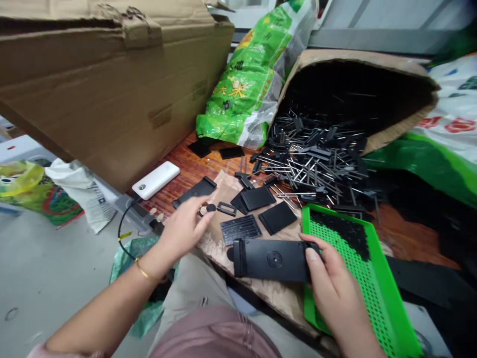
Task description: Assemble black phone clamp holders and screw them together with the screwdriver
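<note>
My right hand (pixel 331 278) grips the right end of a flat black plastic holder (pixel 257 258), which has a raised bar at its left end and a round emblem in its middle. Between the thumb and fingers of my left hand (pixel 188 221) is a small round black pad (pixel 210 208). Just right of that hand lies a black rectangular frame piece (pixel 226 209). Loose black plates (pixel 278 217), one of them ribbed (pixel 241 228), rest on brown paper beyond the holder. Another black plate (pixel 196 191) lies past my left hand.
A green perforated basket (pixel 387 298) with small black parts stands at right. Behind it, metal rods with black pieces (pixel 305 159) spill from an open sack (pixel 395 64). A white power bank (pixel 156 180) with a cable lies left, beside a large cardboard box (pixel 112 89).
</note>
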### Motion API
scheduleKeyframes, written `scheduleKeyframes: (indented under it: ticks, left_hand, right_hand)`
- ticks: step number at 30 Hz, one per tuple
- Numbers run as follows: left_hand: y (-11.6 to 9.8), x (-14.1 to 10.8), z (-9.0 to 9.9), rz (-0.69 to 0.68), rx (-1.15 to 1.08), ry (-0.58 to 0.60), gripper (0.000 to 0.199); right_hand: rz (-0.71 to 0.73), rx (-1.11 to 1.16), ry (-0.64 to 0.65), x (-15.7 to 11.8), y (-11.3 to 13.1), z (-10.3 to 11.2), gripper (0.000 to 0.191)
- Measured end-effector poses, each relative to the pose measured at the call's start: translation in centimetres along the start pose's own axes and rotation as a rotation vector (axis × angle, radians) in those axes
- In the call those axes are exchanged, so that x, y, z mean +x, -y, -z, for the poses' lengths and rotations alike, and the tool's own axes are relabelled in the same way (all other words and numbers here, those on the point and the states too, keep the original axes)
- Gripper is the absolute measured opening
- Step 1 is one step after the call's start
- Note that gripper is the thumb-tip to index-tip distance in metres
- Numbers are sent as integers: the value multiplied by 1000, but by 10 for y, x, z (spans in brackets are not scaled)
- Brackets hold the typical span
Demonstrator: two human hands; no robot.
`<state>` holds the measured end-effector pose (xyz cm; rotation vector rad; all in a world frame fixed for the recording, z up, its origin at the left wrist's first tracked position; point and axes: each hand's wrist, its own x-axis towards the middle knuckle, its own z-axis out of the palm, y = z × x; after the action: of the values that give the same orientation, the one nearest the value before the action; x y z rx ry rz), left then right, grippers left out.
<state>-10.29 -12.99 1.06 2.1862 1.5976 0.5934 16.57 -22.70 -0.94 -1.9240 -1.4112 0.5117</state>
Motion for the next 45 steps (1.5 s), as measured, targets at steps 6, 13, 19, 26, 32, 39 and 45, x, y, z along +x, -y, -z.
scheduleKeyframes:
  ticks: [6,13,19,26,32,39,45]
  left_hand:
    - [44,47,14,274,477,139,50]
    - [38,38,21,262,311,66,50]
    - [-9,19,20,-10,6,207,46]
    - [-27,8,-12,-147,-360,182,33]
    - [-17,-3,-11,-15,-448,22,26]
    - [-27,-5,-2,-26,-436,131,35]
    - [-42,-7,-20,-27,-454,62,33]
  right_hand:
    - [153,-96,90,8,8,-10,42]
    - [98,-418,162,31,7,-26,43]
    - [377,-317,-65,41,40,-27,53]
    - [224,5,-6,43,59,-24,37]
    - [37,147,-14,26,38,-7,38]
    - [-52,195,-35,20,31,-9,37]
    - [-74,298,-15,18,33,-17,38]
